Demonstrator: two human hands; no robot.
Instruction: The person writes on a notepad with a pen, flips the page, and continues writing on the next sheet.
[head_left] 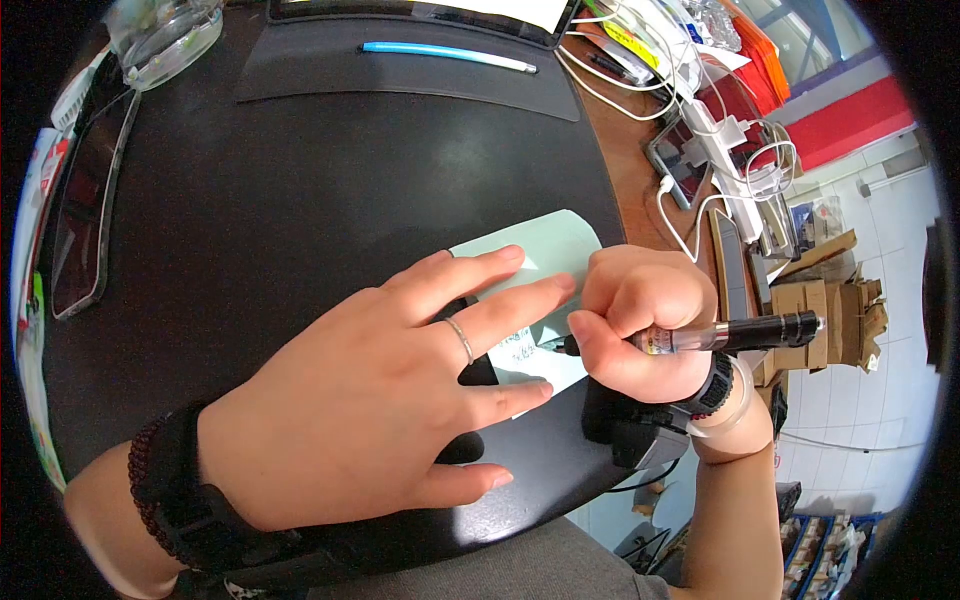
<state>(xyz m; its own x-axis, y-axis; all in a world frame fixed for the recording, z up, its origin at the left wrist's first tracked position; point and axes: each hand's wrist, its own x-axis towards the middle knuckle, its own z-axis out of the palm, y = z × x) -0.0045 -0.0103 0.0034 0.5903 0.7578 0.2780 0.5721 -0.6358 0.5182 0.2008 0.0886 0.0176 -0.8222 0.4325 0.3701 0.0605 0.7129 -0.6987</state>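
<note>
My left hand [370, 385] lies spread, fingers apart, its fingertips over a pale green sheet of paper [555, 235] on the dark desk. A thin ring circles one finger. My right hand [650, 315] is closed around a pen [745, 332] with a black rear end and a clear barrel section. The pen's dark tip points left, close over the sheet's sunlit lower part, beside small handwriting [520, 347]. My fingers and their shadow cover parts of the paper.
A blue and white pen [450, 56] lies on a dark stand flap beneath a tablet screen [430, 12]. At left are a phone [95, 205] and a clear jar [170, 45]. A white power strip [730, 170] and tangled cables fill the right side. Cardboard boxes [825, 315] stand beyond the desk.
</note>
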